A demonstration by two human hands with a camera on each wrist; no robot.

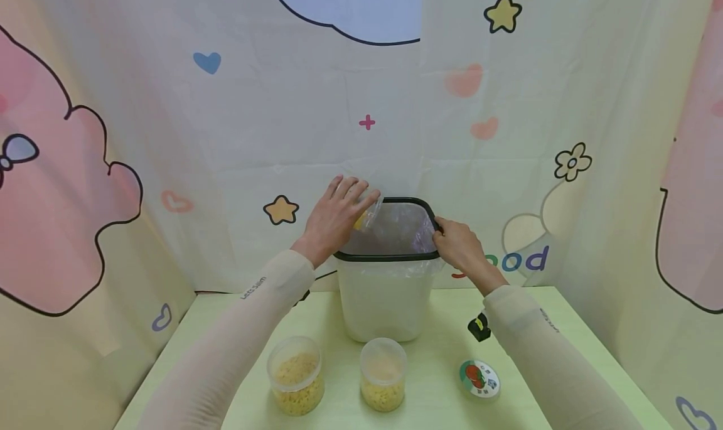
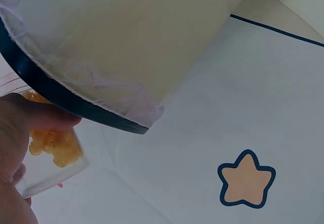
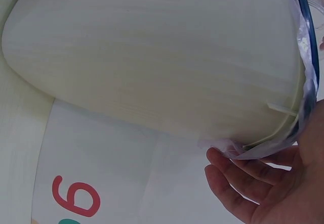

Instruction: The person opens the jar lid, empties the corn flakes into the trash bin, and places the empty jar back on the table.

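My left hand (image 1: 334,220) grips a clear plastic container (image 1: 369,215) over the left side of a white bin (image 1: 384,298) with a black rim. In the left wrist view that container (image 2: 50,176) is tilted, yellow-orange pieces (image 2: 53,145) inside it, my left hand (image 2: 17,148) curled round it by the rim (image 2: 76,105). The bin's right rim is held by my right hand (image 1: 460,245); the right wrist view shows my right hand (image 3: 268,183) at the rim and the thin liner bag (image 3: 268,150), fingers bent beneath. What lies in the bin is hidden.
Two clear tubs with yellow crumbly contents, one at the left (image 1: 297,380) and one at the middle (image 1: 383,380), stand before the bin. A round printed lid (image 1: 479,379) lies to their right, a small black object (image 1: 479,327) behind it. Printed cloth (image 1: 316,135) hangs behind.
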